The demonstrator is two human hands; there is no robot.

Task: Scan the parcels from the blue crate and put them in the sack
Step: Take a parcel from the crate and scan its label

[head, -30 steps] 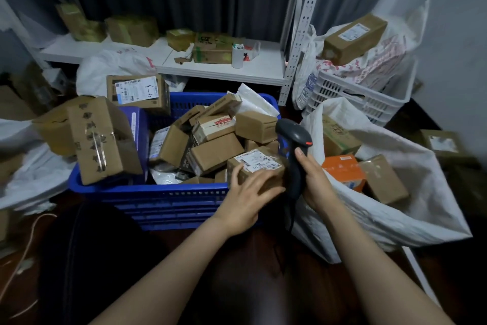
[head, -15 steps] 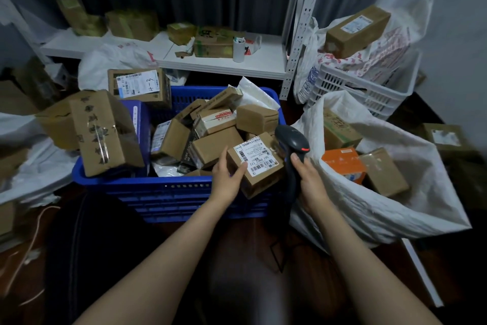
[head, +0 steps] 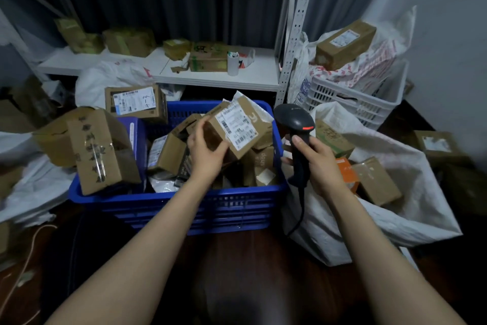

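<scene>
Tilting its label toward the scanner [head: 295, 124], the small parcel [head: 237, 127] hangs above the blue crate [head: 184, 208], gripped by the left hand [head: 208, 150]. Her right hand [head: 317, 158] clasps the scanner's handle, seemingly aiming. Beside it, the sack [head: 411, 208] gapes ready.

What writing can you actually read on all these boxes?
"shop", upside down: brown box in the blue crate.
"-3", handwritten, first mark unclear: labelled box at the crate's back left corner.
Label on the held parcel: too small to read.
Black characters on the large left box: blurred.
</scene>
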